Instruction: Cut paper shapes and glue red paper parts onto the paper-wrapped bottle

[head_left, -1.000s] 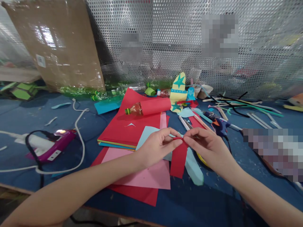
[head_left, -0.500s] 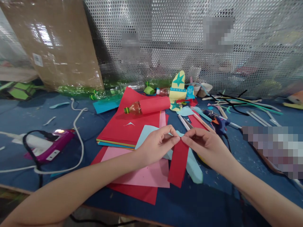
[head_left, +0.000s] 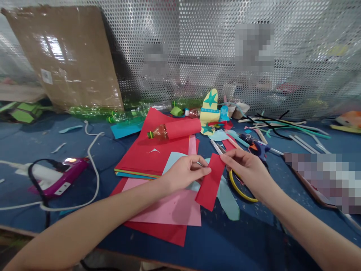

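Both my hands hold one red paper strip (head_left: 210, 182) above the blue table (head_left: 234, 241). My left hand (head_left: 184, 173) pinches its left edge near the top. My right hand (head_left: 245, 169) pinches its upper right corner. The strip now lies flat and hangs tilted toward me. Under it lie a light blue paper piece (head_left: 227, 197), a pink sheet (head_left: 169, 207) and a red sheet (head_left: 158, 229).
A stack of red paper (head_left: 149, 156) carries a bottle wrapped in red paper (head_left: 176, 130). A yellow paper rocket (head_left: 210, 109) stands behind. A blue glue gun (head_left: 258, 146), sticks and pipe cleaners lie right. A purple device (head_left: 60, 175) with cables sits left. Cardboard (head_left: 67, 56) leans on the mesh wall.
The strip's folded top edge has been opened out, so the strip now lies flat between my hands. My left hand slid down its left edge; both hands dropped a little.
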Tool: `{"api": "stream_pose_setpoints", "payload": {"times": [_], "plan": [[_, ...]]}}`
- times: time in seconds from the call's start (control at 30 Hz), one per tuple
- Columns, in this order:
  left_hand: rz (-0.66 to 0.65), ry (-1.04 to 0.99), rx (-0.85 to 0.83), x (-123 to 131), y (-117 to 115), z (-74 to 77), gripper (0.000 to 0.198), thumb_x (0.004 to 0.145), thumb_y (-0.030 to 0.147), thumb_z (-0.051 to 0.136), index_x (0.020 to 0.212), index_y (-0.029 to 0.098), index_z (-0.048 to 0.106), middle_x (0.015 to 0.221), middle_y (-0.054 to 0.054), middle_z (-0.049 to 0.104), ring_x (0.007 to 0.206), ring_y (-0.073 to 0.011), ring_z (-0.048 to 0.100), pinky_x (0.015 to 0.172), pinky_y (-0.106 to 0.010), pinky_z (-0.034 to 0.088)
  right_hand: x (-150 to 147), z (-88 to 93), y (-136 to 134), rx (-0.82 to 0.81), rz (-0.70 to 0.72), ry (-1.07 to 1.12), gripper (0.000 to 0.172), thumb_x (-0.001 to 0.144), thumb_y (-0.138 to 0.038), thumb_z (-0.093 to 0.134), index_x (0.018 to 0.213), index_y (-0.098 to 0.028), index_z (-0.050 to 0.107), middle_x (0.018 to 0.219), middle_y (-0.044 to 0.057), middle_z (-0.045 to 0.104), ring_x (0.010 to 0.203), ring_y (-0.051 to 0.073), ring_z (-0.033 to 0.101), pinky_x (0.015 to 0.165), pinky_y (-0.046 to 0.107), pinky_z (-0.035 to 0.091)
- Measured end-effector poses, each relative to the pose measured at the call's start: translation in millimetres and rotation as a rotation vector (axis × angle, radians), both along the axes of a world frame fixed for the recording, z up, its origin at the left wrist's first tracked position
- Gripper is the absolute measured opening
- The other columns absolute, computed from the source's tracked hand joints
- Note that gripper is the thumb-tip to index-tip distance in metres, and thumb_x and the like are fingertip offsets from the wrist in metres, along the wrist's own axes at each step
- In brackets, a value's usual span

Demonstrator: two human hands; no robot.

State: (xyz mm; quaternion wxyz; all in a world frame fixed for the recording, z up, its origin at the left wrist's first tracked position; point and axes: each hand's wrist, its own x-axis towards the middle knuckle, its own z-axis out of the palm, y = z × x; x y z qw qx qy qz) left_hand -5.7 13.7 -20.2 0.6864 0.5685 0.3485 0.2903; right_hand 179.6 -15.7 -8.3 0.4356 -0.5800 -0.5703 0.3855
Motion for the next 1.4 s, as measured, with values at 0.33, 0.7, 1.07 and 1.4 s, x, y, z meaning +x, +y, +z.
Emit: {"api": "stream_pose_setpoints", "payload": {"times": [0.33,0.7,1.07,1.4], "plan": [[-0.058,0.118,0.035,-2,6,-9.5,0.027,0.067,0.036,0.076,0.069,0.017,0.056,0.051,0.007,0.052,0.047,-0.0065,0.045,0.048,-0.019,0.033,8,-9.6,10,0.101,-0.084,0.001,0.034,0.071,-0.055,0.066,0.072,-0.021,0.063,0.066,0.002,0.062,0.059,0.017,0.055,0.057,0.030,0.047],[-0.096,0.157,0.072,-2,4,-8.6,0.026,0.070,0.036,0.074,0.067,0.016,0.057,0.051,0.006,0.053,0.046,-0.0068,0.048,0.047,-0.019,0.038,12,-10.1,14,0.108,-0.075,0.041,0.032,0.070,-0.052,0.067,0.072,-0.021,0.062,0.069,0.001,0.061,0.063,0.017,0.055,0.062,0.031,0.046],[-0.061,0.088,0.001,-2,5,-3.2,0.033,0.067,0.043,0.076,0.080,0.016,0.064,0.054,0.006,0.053,0.052,-0.0093,0.050,0.053,-0.022,0.039,0,-13.1,4,-0.051,0.046,0.159,0.033,0.069,-0.052,0.070,0.067,-0.020,0.064,0.060,-0.002,0.057,0.053,0.012,0.047,0.053,0.026,0.040],[0.058,0.056,-0.057,-4,6,-7.4,0.026,0.073,0.042,0.073,0.078,0.017,0.067,0.073,-0.003,0.069,0.065,-0.0148,0.063,0.058,-0.024,0.045,50,10.5,8,-0.071,0.088,-0.971,0.031,0.077,-0.044,0.060,0.056,-0.024,0.050,0.052,0.004,0.060,0.049,0.020,0.053,0.050,0.032,0.033]]}}
